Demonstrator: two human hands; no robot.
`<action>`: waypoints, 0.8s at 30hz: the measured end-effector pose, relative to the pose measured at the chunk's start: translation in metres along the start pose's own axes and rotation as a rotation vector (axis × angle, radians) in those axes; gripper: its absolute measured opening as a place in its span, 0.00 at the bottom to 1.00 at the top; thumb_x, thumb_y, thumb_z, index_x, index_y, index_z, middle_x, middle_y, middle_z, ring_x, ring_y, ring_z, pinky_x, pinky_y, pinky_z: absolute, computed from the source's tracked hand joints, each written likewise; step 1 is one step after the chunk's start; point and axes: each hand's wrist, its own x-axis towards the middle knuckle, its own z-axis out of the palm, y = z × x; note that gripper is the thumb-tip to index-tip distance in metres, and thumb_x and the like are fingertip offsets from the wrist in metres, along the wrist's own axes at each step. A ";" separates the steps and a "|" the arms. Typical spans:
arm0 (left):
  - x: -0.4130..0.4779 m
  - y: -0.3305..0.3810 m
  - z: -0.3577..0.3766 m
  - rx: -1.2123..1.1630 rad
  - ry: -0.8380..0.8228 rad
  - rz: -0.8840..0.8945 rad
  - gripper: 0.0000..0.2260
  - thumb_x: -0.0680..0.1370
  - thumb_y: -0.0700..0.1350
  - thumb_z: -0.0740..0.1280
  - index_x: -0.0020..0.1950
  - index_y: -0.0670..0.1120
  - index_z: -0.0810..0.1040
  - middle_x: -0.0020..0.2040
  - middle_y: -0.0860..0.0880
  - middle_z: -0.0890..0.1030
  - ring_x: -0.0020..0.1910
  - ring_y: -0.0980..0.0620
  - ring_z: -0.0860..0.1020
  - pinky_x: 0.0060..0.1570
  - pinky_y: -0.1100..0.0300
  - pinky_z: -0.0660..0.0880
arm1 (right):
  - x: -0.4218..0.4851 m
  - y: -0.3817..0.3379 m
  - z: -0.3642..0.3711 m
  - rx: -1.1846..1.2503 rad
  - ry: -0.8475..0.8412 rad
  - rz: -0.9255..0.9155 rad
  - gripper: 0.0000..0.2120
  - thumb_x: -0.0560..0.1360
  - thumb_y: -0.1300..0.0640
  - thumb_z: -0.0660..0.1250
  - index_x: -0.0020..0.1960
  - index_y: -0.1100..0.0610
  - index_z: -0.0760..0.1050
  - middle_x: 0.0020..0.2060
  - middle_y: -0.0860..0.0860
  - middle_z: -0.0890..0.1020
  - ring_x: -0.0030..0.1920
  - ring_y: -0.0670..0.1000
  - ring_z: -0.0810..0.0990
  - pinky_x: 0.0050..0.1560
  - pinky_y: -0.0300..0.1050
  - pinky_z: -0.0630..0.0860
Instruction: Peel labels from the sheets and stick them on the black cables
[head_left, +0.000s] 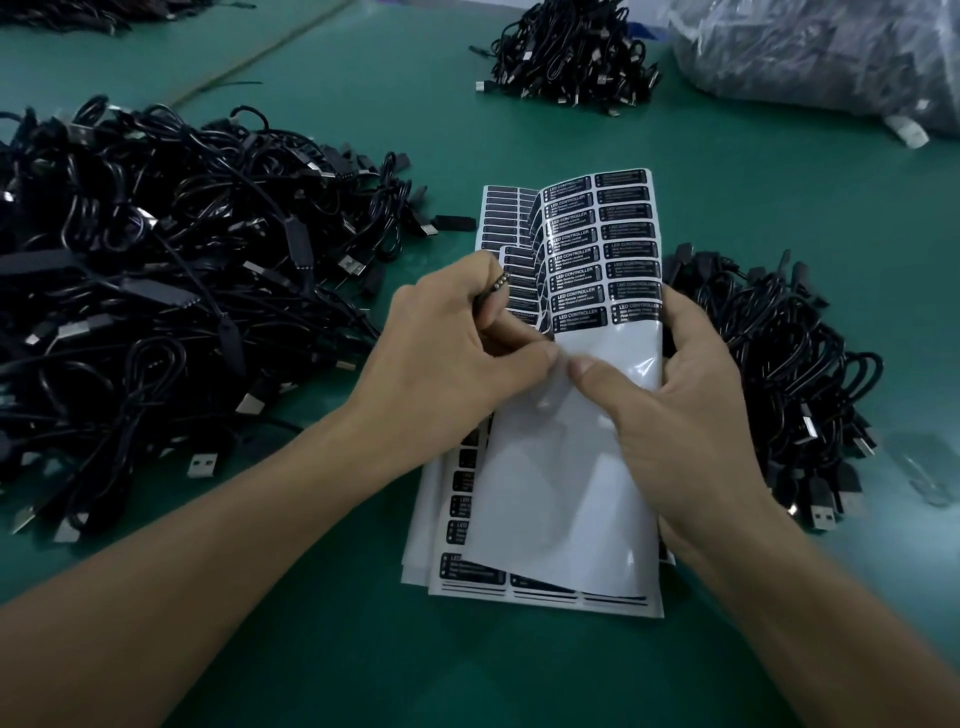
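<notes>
Left grip (447, 338) holds a black cable (492, 290); right grip (691, 395) clasps the label sheet (597, 249).

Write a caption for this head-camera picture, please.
Left hand and right hand hold a part-peeled label sheet between black cable piles.

Glossy white paper label sheet (571, 457), matt green table (753, 208), shiny black plastic-sheathed cables (156, 249).

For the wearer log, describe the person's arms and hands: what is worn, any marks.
The left forearm and right forearm are bare to the frame's edge; no sleeves show. The left hand and right hand wear no gloves, rings, watch or bands. Visible thumbnails are short, unpainted.
</notes>
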 end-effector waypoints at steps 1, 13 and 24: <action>0.000 0.000 0.000 -0.005 -0.002 -0.006 0.22 0.72 0.36 0.75 0.38 0.45 0.59 0.36 0.50 0.86 0.41 0.49 0.86 0.42 0.42 0.81 | 0.000 0.000 0.000 -0.001 0.002 -0.001 0.24 0.75 0.63 0.73 0.68 0.48 0.72 0.51 0.44 0.85 0.48 0.47 0.86 0.44 0.45 0.84; 0.000 -0.003 0.000 -0.003 0.019 -0.005 0.20 0.73 0.37 0.73 0.38 0.44 0.59 0.36 0.50 0.86 0.40 0.49 0.86 0.41 0.40 0.80 | -0.002 -0.003 0.003 0.012 0.007 -0.031 0.22 0.75 0.66 0.71 0.62 0.46 0.74 0.50 0.45 0.85 0.48 0.48 0.86 0.45 0.47 0.84; 0.009 0.000 -0.009 0.051 0.309 -0.053 0.15 0.66 0.42 0.68 0.35 0.50 0.60 0.32 0.39 0.79 0.36 0.36 0.80 0.34 0.48 0.78 | -0.010 -0.004 0.003 -0.422 0.074 -0.161 0.49 0.72 0.63 0.74 0.78 0.38 0.47 0.70 0.40 0.71 0.64 0.32 0.71 0.65 0.34 0.72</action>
